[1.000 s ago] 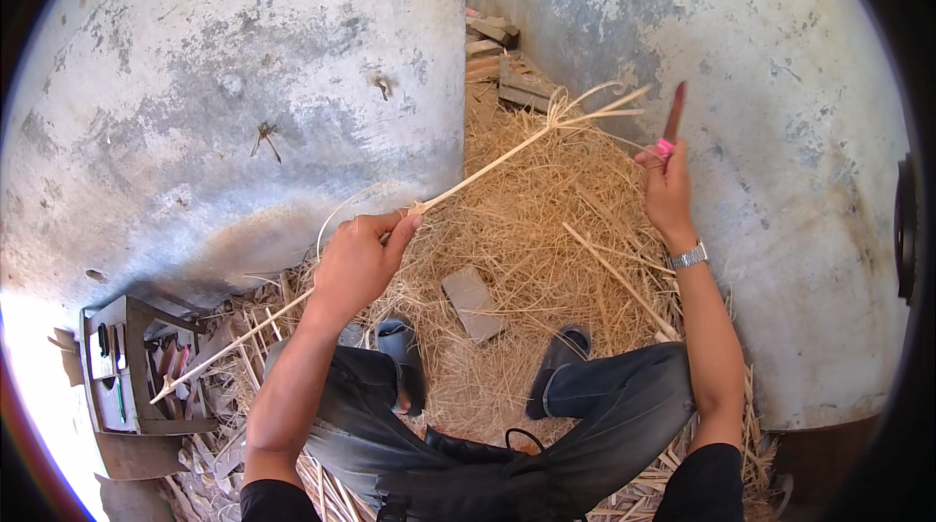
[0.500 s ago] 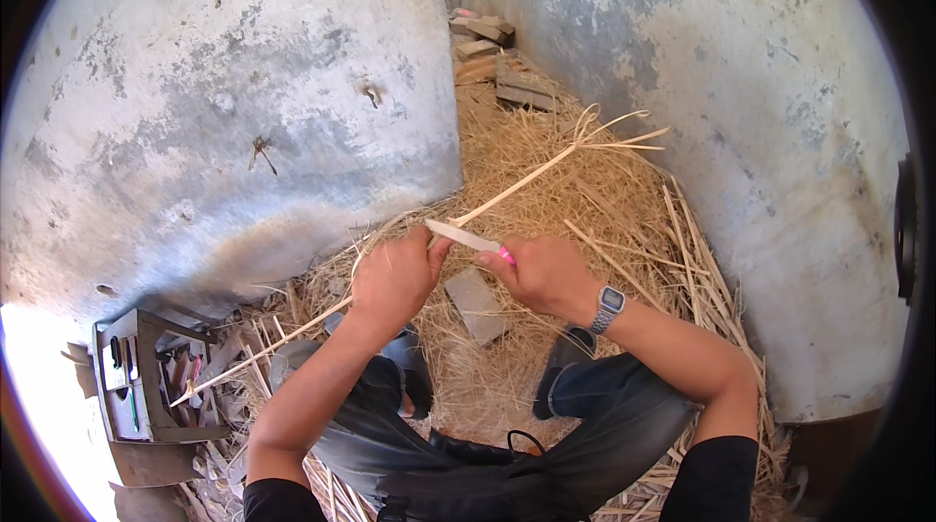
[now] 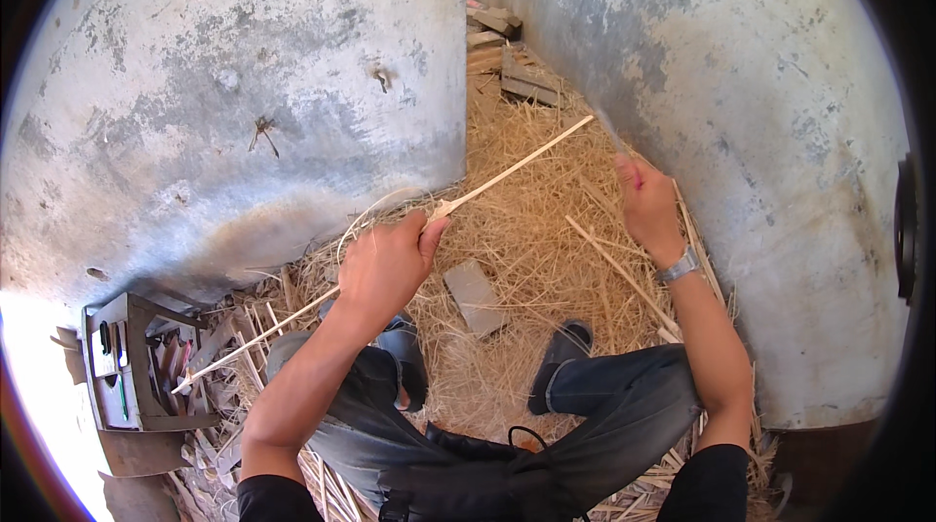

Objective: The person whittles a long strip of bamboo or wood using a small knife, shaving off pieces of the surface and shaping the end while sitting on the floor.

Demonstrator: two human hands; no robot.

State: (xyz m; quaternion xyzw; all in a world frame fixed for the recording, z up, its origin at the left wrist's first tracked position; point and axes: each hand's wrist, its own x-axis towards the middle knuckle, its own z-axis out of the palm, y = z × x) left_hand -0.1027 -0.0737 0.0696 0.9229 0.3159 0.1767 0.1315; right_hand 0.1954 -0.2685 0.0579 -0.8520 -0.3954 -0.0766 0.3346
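From where I stand, the seated person's dark trousers are nearest, knees apart, above two dark sandals set on the floor litter. The left hand is closed around a long pale strip, thumb and fingers pinching it just below a frayed node. The strip lies diagonally: its lower end extends left in front of the wooden stand, and its upper end points away to the right, above the shavings. A thin curled fibre arcs beside the left hand. The right hand, with a metal-banded watch at the wrist, is wrapped around the pink handle of a knife; the blurred blade is directed upward, just beside the strip's upper end. Between the feet and the strip, a flat rectangular block rests on the shavings. The stand, at far left, carries pen-like items. Beyond, two worn grey walls border the litter, and short wood pieces are piled in the gap.
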